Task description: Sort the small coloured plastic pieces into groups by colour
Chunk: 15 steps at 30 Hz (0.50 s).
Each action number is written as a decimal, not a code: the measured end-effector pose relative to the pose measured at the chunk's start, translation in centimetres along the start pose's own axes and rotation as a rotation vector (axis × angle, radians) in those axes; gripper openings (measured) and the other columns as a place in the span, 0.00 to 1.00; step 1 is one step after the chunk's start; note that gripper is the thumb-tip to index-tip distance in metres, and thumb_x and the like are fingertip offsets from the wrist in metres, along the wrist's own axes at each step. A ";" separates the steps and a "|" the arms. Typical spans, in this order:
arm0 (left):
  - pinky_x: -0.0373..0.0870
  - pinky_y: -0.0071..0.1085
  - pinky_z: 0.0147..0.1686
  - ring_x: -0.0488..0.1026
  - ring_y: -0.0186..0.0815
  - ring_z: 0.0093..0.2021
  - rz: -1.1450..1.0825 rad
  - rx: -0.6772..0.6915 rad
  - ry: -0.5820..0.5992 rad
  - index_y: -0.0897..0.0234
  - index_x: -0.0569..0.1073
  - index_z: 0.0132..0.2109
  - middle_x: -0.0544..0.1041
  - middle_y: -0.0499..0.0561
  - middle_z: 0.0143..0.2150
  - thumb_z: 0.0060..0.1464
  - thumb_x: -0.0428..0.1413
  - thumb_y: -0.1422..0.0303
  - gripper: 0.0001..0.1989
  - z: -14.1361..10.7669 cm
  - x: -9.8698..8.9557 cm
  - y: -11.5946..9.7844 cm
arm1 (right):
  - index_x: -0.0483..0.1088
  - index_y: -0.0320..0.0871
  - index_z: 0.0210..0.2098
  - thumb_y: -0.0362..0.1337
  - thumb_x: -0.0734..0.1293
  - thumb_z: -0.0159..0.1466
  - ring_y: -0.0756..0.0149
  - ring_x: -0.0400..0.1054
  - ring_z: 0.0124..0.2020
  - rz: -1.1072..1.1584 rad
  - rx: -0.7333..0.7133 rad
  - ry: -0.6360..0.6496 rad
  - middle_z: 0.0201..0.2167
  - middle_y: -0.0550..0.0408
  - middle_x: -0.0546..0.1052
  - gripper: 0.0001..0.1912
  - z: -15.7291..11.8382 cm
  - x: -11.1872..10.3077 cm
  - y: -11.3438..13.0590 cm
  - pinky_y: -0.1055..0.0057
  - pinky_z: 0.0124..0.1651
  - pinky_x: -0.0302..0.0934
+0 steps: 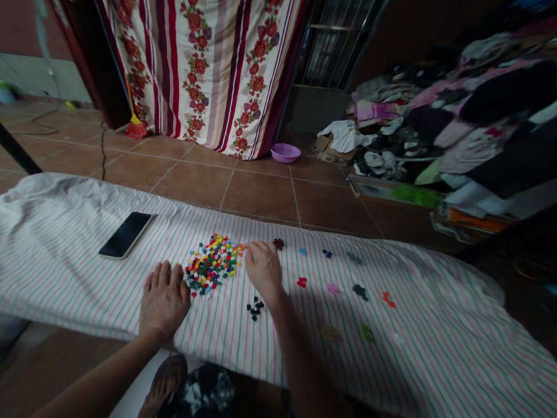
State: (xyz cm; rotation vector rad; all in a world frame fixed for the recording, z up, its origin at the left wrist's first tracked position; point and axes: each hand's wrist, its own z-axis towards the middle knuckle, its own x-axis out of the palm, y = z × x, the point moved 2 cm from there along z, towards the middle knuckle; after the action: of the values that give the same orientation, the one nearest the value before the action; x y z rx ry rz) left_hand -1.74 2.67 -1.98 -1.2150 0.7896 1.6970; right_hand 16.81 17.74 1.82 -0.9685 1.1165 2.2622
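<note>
A heap of small multicoloured pieces (pixel 212 265), like tiny plastic bricks, lies on the striped cloth (pixel 112 297). My left hand (pixel 165 300) rests flat at the heap's near left edge, fingers stretched out, holding nothing. At the heap's right edge, my right hand (pixel 262 267) has thumb and fingers drawn together; what is between the fingertips, if anything, is too small to tell. Close to my right wrist sits a cluster of black pieces (pixel 255 308). Beyond that hand is a dark red cluster (pixel 278 243), and to its right a red one (pixel 302 282).
More single-colour clusters spread rightward, among them pink (pixel 334 288), dark grey (pixel 360 291), orange (pixel 389 299) and lime green (pixel 368 332). A phone (pixel 126 235) lies left of the heap. Behind the cloth-covered surface are a purple basin (pixel 285 153) and piled clothes (pixel 439 120).
</note>
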 end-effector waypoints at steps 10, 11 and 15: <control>0.59 0.47 0.61 0.62 0.54 0.63 0.000 0.021 -0.037 0.73 0.69 0.59 0.68 0.67 0.61 0.61 0.44 0.67 0.23 0.0 0.3 0.2 | 0.78 0.48 0.33 0.35 0.65 0.65 0.58 0.56 0.55 0.014 -0.280 0.211 0.49 0.53 0.73 0.10 -2.3 4.0 5.7 0.58 0.57 0.55; 0.59 0.47 0.61 0.62 0.54 0.63 -0.001 0.019 -0.039 0.73 0.69 0.59 0.68 0.67 0.61 0.61 0.44 0.67 0.23 0.0 0.3 0.2 | 0.78 0.48 0.33 0.35 0.64 0.66 0.57 0.56 0.56 -0.001 -0.282 0.221 0.50 0.53 0.72 0.10 -2.4 4.2 5.6 0.58 0.58 0.54; 0.59 0.48 0.61 0.62 0.54 0.63 -0.001 0.010 -0.039 0.72 0.69 0.58 0.68 0.67 0.61 0.60 0.44 0.67 0.23 -0.1 0.3 0.1 | 0.78 0.48 0.36 0.36 0.65 0.66 0.57 0.56 0.56 -0.034 -0.257 0.221 0.51 0.53 0.72 0.09 -2.3 4.7 5.1 0.57 0.57 0.55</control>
State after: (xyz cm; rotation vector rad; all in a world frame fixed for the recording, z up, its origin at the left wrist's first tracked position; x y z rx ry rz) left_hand -1.86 2.65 -2.24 -1.1722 0.7725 1.7087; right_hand 11.37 13.29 -0.12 -1.3556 0.8985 2.3541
